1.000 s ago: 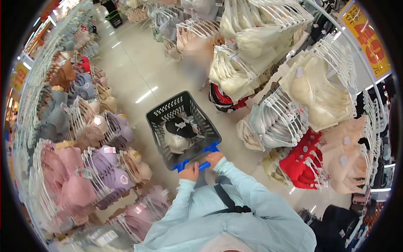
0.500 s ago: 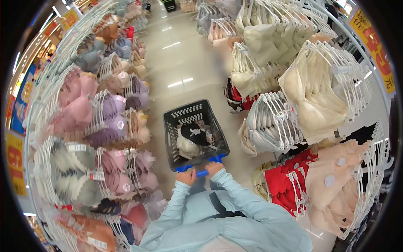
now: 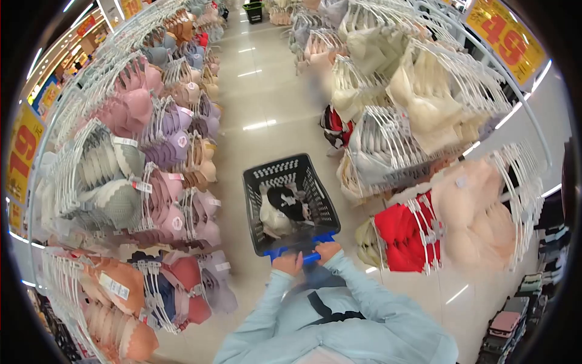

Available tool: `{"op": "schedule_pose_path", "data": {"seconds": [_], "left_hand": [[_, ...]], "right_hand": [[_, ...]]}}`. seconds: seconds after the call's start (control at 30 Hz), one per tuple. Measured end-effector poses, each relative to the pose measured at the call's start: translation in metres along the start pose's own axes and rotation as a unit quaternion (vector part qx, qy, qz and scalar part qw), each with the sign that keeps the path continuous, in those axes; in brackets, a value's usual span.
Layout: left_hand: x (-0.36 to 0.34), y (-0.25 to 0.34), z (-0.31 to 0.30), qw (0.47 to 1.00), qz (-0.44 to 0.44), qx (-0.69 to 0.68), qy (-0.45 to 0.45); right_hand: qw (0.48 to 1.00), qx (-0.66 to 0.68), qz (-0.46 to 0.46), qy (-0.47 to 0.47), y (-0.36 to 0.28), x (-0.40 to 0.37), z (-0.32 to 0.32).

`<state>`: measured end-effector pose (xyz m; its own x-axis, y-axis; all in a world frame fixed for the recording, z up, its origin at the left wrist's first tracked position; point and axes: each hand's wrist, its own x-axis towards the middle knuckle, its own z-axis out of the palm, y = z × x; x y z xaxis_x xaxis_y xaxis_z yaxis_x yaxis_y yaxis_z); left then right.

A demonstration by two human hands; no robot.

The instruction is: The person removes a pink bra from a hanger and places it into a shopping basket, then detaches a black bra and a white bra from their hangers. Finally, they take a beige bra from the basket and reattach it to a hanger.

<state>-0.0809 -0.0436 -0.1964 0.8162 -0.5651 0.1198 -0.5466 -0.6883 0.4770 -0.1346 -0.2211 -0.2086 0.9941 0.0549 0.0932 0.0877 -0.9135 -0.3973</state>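
Both my hands grip the blue handle [image 3: 311, 257] of a black shopping basket [image 3: 250, 206] that stands on the floor ahead of me. My left hand [image 3: 287, 263] is closed round the handle's left part. On its right part my right hand [image 3: 328, 251] is wrapped, near the basket's back corner. Inside the basket lie a black bra [image 3: 286, 203] and a cream bra [image 3: 276, 222] with tags, piled together. Light blue sleeves cover my arms.
Racks of hanging bras line both sides: grey ones [image 3: 115, 182] at left, red ones [image 3: 403, 233] and beige ones [image 3: 476, 212] at right. Yellow price signs [image 3: 508, 37] hang above. A tiled aisle [image 3: 254, 97] runs ahead to another black basket [image 3: 254, 12].
I have moved forward along the aisle with the basket; the racks have slid back towards me. Both hands stay closed on the handle.
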Motion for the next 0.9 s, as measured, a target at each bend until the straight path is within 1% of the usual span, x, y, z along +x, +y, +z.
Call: {"op": "schedule_pose_path", "data": {"seconds": [0.07, 0.1, 0.17, 0.23, 0.33, 0.37, 0.5, 0.6, 0.67, 0.7, 0.73, 0.8, 0.83, 0.9], "left_hand": [[-0.013, 0.020, -0.002, 0.998, -0.050, 0.018, -0.025], [-0.022, 0.021, 0.003, 0.999, -0.046, -0.014, -0.025], [-0.036, 0.023, 0.008, 0.998, -0.041, -0.003, -0.046], [-0.048, 0.029, 0.009, 0.997, -0.035, 0.010, -0.062], [-0.065, 0.038, 0.014, 0.996, -0.052, 0.026, -0.067], [-0.073, 0.040, 0.017, 0.997, -0.055, 0.030, -0.051], [-0.094, 0.053, 0.022, 0.997, -0.057, 0.047, -0.016], [-0.108, 0.082, 0.019, 0.995, -0.085, 0.050, -0.008], [-0.116, 0.101, 0.015, 0.992, -0.108, 0.059, -0.017], [-0.121, 0.112, 0.015, 0.989, -0.127, 0.073, -0.013], [-0.129, 0.120, 0.017, 0.986, -0.144, 0.082, -0.004], [-0.150, 0.137, 0.025, 0.986, -0.151, 0.075, -0.002], [-0.158, 0.150, 0.026, 0.985, -0.155, 0.075, 0.008], [-0.173, 0.170, 0.033, 0.983, -0.169, 0.069, 0.030]], "right_hand": [[1.000, -0.018, 0.002, -0.019, 0.001, -0.017, 0.002], [1.000, -0.012, 0.000, -0.019, 0.001, -0.026, 0.004], [1.000, -0.001, 0.007, -0.018, -0.004, -0.040, 0.003], [0.997, -0.025, 0.009, -0.068, -0.007, -0.051, -0.001], [0.995, -0.033, 0.006, -0.092, -0.012, -0.068, -0.003], [0.998, -0.024, -0.016, -0.059, -0.013, -0.076, -0.003], [0.996, 0.004, -0.011, -0.091, -0.014, -0.093, -0.006], [0.994, 0.016, -0.054, -0.098, -0.006, -0.112, -0.016], [0.992, 0.040, -0.082, -0.083, -0.005, -0.121, -0.024], [0.994, 0.034, -0.086, -0.060, -0.005, -0.128, -0.024], [0.993, 0.043, -0.090, -0.068, -0.005, -0.138, -0.026], [0.986, 0.044, -0.121, -0.102, 0.002, -0.157, -0.032], [0.986, 0.060, -0.130, -0.081, 0.005, -0.168, -0.032], [0.984, 0.064, -0.146, -0.083, 0.007, -0.188, -0.037]]}}
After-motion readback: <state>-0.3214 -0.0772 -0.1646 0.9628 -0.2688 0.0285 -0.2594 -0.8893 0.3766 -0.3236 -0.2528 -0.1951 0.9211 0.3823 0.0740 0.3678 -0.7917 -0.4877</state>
